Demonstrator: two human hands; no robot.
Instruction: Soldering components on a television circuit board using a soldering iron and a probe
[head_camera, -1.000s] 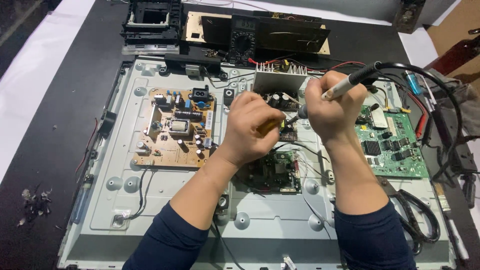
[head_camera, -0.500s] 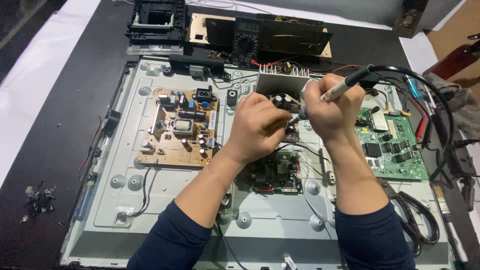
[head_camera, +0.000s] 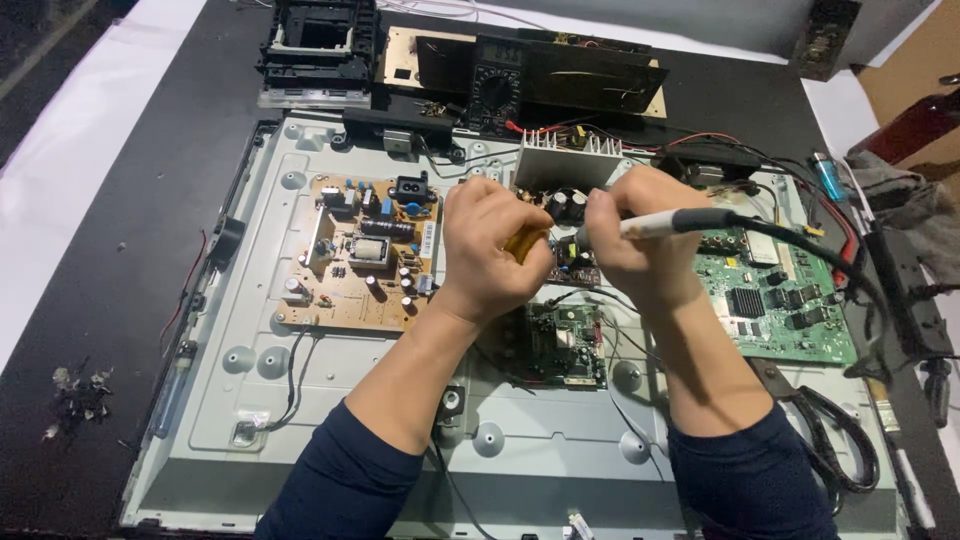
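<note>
Now, going from near you to far:

Your sleeves: dark blue, low in the view, both arms reaching out over the grey metal back panel (head_camera: 330, 400) of a flat screen.

Small green board (head_camera: 565, 345): it sits between your wrists, just below your hands.

Your left hand (head_camera: 495, 250): the fingers are curled shut around a small yellow thing (head_camera: 525, 243). Only a bit of it shows, so you cannot tell what tool it is.

Your right hand (head_camera: 635, 235): the fingers are closed around a pen-shaped iron (head_camera: 675, 222) with a pale grip. Its black cord (head_camera: 830, 270) runs off to your right.

Where the work is: the tip points down at a little dark board (head_camera: 575, 262), right under both hands, just in front of the silver finned block (head_camera: 568, 160).

Step in hand: it looks like you are working on one tiny spot of that little board, with both tools meeting there.

Next move calls for: steady hands and a light touch, I think, since the parts sit very close together.

Left side: a tan board (head_camera: 360, 250) with many small parts.

Right side: a big green board (head_camera: 775, 295).

Far edge: a meter with a dial (head_camera: 497, 90) and a black frame (head_camera: 320, 40).
</note>
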